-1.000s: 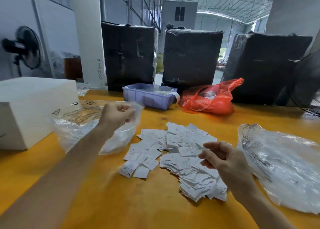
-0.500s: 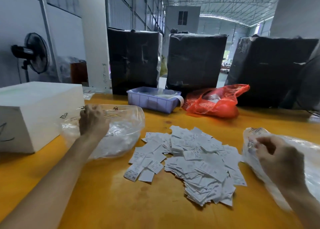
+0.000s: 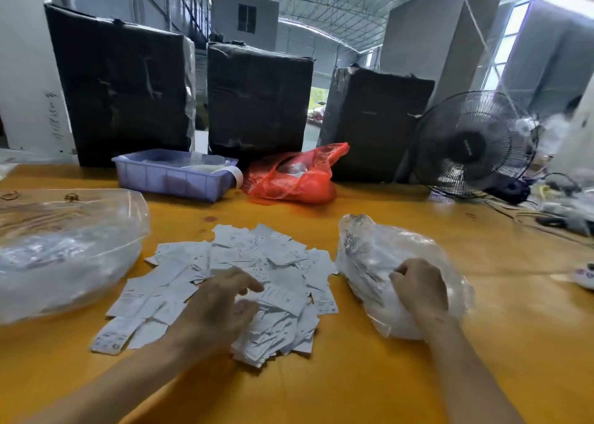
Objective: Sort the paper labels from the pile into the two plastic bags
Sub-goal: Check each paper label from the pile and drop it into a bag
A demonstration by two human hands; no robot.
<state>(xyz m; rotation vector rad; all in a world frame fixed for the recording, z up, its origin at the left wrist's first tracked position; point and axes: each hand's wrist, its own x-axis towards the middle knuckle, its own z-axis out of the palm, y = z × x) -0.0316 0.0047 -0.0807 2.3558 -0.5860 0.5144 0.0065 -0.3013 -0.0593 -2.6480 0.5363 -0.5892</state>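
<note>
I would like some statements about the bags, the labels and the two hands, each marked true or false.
1. The right hand rests on the right clear bag. True.
2. The left hand is inside the left clear bag. False: it is over the pile of labels.
3. The red bag lies beside the purple tray. True.
4. The pile lies right of both clear bags. False: it lies between them.
</note>
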